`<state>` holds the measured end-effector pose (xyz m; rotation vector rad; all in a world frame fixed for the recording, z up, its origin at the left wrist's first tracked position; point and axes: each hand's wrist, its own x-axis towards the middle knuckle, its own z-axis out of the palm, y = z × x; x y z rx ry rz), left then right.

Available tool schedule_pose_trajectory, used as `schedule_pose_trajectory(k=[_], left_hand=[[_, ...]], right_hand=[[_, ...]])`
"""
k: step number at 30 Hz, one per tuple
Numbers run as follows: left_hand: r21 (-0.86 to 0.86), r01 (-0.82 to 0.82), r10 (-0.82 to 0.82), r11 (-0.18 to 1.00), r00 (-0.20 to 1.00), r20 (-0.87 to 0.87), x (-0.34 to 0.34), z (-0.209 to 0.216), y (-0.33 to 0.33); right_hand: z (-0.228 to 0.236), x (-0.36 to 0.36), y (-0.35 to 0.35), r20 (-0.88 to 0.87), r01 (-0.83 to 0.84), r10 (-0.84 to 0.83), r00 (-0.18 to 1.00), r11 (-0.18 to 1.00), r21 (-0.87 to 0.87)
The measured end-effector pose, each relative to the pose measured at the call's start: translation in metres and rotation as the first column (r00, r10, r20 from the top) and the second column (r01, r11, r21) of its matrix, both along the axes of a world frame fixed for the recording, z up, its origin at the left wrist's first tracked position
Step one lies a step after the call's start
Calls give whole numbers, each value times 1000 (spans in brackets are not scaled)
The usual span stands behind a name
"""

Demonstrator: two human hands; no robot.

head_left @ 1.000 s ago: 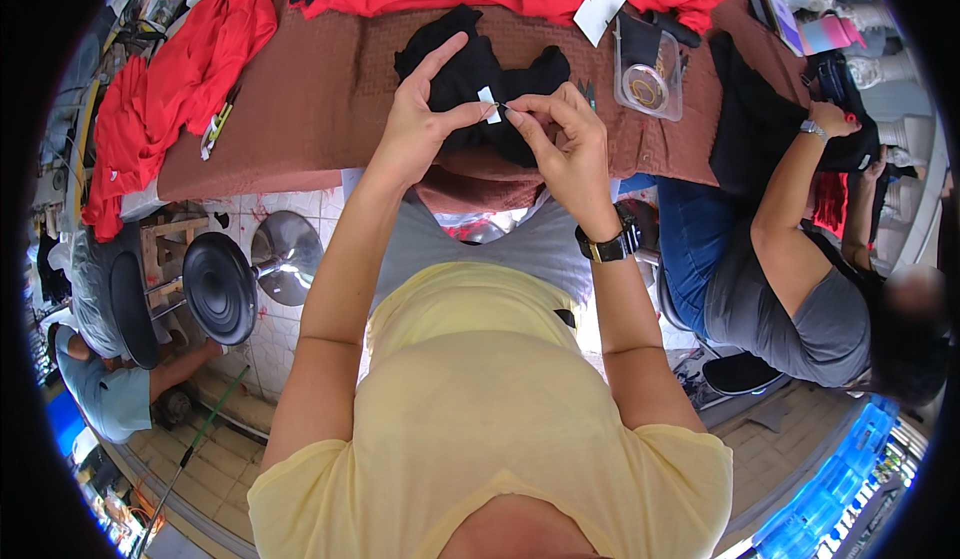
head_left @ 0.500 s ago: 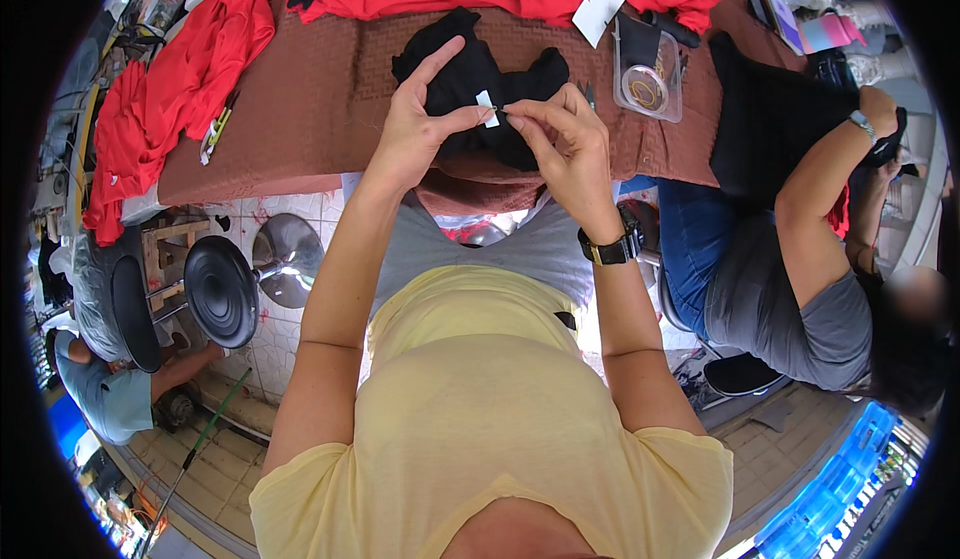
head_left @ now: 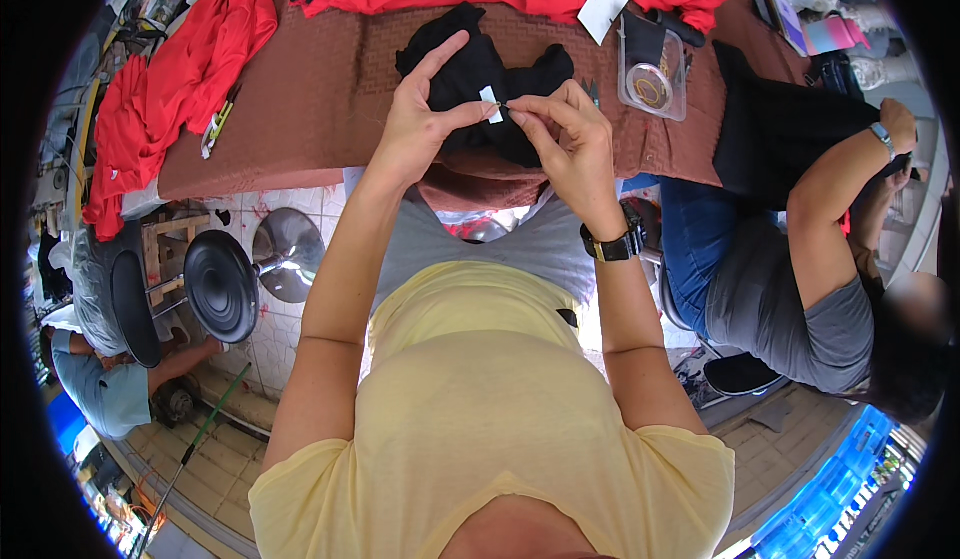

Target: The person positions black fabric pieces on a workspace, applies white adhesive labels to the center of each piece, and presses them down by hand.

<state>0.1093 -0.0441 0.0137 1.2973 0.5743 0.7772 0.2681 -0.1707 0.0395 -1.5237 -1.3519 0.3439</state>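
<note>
A bunched black garment [head_left: 450,51] lies on the brown cloth in front of me, with a small white tag [head_left: 490,97] on it. My left hand [head_left: 422,124] holds the tag against the garment under its thumb. Its index finger points up and away, and its other fingers are hidden. Close by on the right, my right hand [head_left: 575,139] pinches thumb and index finger together beside the tag. Between the two hands is a tiny piece with a golden glint, too small to name.
The table has a quilted brown cover [head_left: 320,79]. To the right stands a clear plastic box [head_left: 655,99] with golden loops. Red garments [head_left: 170,99] lie left and at the back. A co-worker [head_left: 800,289] sits at right with black cloth. A black round stool [head_left: 222,287] stands lower left.
My hands keep nearly the same pose at the tag. The co-worker's hand at the right has moved outward a little.
</note>
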Motion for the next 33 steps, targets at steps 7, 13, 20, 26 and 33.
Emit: schedule_pose_trajectory(k=[7,13,20,26,33], left_hand=[[52,-26,27,998,999,-24,0,2,-1],[50,-8,9,999,1000,-15,0,1,0],[38,5,-5,999,1000,-8,0,3,-1],[45,39,-38,998,999,-35,-1,1,2],[113,48,-40,992,997,-72,-1,2,2]], right_hand=[[1,1,2,2,-11,11,1000,1000,2],[0,1,1,9,-8,8,1000,1000,-7],[-3,3,3,-26,-6,6,1000,1000,-13],[-6,9,4,-1,-23,23,1000,1000,-14],[-17,11,6,-166,-48,39,985,998,-49]])
